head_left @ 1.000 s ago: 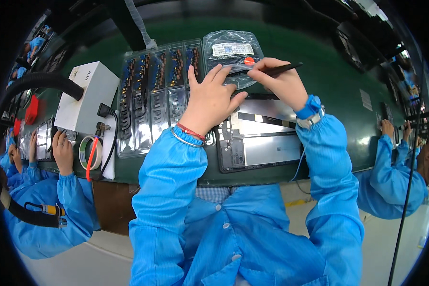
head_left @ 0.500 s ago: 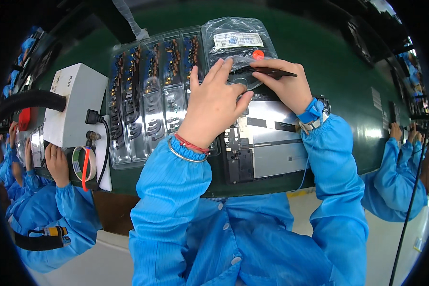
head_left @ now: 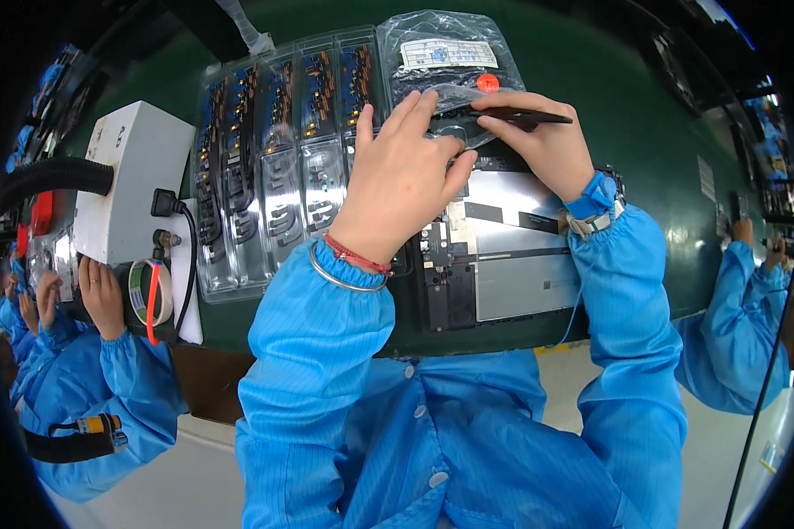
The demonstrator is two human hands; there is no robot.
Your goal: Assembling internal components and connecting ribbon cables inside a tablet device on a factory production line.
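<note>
The right grip (head_left: 549, 152) pinches a slim black tool (head_left: 529, 115), upper centre; left grip (head_left: 399, 187), I see, is spread beside clear bag (head_left: 445, 78).

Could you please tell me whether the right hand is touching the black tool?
Touching: the head view shows the right hand gripping the black tool between thumb and fingers.

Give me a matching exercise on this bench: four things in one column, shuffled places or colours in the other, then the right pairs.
1. slim black tool
2. round sticker
3. white box
4. flat opened device

A. silver and black
B. left of the clear tray
C. in the right hand
D. orange-red, on the clear bag

Pairs: 1-C, 2-D, 3-B, 4-A
</note>
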